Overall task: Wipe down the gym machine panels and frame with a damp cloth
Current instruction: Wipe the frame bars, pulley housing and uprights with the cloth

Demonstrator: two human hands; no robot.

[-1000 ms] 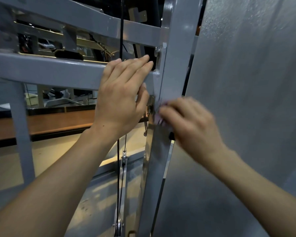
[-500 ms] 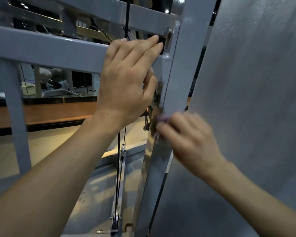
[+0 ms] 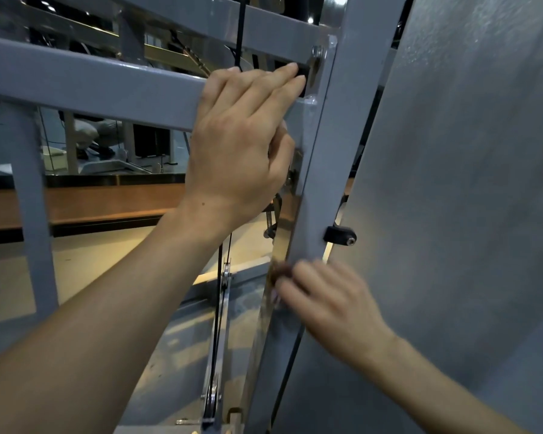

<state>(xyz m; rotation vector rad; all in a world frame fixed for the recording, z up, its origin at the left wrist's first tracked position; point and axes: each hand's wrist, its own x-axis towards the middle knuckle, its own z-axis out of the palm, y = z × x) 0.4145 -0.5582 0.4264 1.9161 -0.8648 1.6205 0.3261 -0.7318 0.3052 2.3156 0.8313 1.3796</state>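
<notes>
A grey upright post point(image 3: 333, 133) of the gym machine frame runs down the middle, joined by a grey horizontal bar point(image 3: 91, 86). My left hand point(image 3: 242, 145) rests on that bar beside the joint, fingers straight over its top and thumb under it. Lower down, my right hand point(image 3: 323, 302) presses a small cloth point(image 3: 276, 296) against the post's left edge; only a blurred purplish scrap of it shows past my fingertips. A large grey textured panel point(image 3: 467, 198) fills the right side.
A black clip with a bolt point(image 3: 340, 236) links post and panel just above my right hand. A black cable and pulley point(image 3: 224, 270) run down inside the frame. A wooden ledge point(image 3: 91, 202) and mirrored room lie behind.
My right hand with the cloth has slid down the post, from beside the left hand to below the black clip. The left hand stays on the bar.
</notes>
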